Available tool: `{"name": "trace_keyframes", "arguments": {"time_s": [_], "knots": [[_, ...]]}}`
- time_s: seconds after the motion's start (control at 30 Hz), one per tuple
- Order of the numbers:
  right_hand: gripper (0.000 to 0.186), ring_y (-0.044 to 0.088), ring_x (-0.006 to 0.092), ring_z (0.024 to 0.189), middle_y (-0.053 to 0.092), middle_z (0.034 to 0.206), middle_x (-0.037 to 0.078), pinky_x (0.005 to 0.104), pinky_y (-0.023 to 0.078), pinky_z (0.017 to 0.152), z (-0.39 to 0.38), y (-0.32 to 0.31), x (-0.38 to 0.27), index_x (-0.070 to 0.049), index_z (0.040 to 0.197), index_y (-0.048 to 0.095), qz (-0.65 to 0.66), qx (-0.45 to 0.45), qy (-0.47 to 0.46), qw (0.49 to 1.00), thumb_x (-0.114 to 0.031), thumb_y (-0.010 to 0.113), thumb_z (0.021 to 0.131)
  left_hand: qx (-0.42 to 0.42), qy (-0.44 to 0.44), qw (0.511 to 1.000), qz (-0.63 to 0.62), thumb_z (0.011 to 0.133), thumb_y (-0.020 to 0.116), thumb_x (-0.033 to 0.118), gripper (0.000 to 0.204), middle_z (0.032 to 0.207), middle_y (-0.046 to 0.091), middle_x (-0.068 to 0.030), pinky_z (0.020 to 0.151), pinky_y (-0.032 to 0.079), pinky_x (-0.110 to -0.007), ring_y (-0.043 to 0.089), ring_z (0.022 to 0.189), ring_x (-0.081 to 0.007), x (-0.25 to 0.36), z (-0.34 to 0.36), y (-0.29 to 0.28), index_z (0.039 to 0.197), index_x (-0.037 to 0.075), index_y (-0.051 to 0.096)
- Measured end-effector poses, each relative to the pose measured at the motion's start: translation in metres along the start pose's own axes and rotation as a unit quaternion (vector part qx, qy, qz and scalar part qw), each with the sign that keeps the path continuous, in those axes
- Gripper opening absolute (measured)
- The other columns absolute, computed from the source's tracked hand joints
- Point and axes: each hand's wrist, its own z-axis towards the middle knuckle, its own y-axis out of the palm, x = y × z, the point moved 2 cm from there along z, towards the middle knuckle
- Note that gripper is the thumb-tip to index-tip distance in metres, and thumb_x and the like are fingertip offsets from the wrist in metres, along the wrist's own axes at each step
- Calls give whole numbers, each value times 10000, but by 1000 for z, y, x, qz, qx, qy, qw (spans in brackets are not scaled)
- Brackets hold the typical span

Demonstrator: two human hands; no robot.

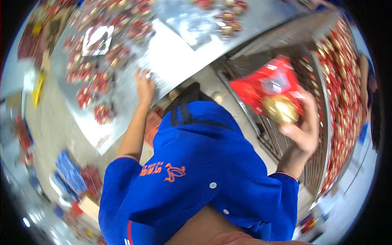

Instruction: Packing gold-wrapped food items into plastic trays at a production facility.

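My right hand (306,126) is closed around a red plastic packet (261,87) with a shiny gold, rounded piece (281,109) at its lower end. The packet is tilted, and a pale patch shows on its front. My left hand (145,86) is over the near edge of the metal table (171,53), its fingers slightly bent and apart, blurred by motion. No held thing shows in it. Groups of red and gold packets (104,113) lie on the table to the left of that hand.
A slatted conveyor (267,136) runs along my right. Beyond its metal rail is a long heap of red and gold packets (337,102). A clear plastic sheet or bag (190,24) lies on the table, and a reddish crate (152,128) stands below its edge.
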Motion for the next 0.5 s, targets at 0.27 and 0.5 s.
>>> {"name": "trace_keyframes", "arguments": {"time_s": [0.27, 0.5], "knots": [[495, 546, 133, 969, 571, 1098, 65, 263, 453, 845, 150, 199, 172, -43, 1193, 519, 95, -379, 206, 897, -123, 708, 742, -33, -36, 995, -88, 705, 554, -40, 364, 1358, 339, -198, 824, 484, -394, 567, 978, -357, -10, 1, -10, 1049, 70, 595], [442, 614, 300, 900, 593, 1047, 205, 363, 486, 816, 174, 250, 221, -13, 1117, 566, -227, -304, 164, 911, -218, 693, 747, -8, 16, 996, -84, 751, 572, -30, 298, 1343, 353, -186, 793, 484, -354, 582, 827, -269, -13, 2, -11, 1009, 103, 637]]}}
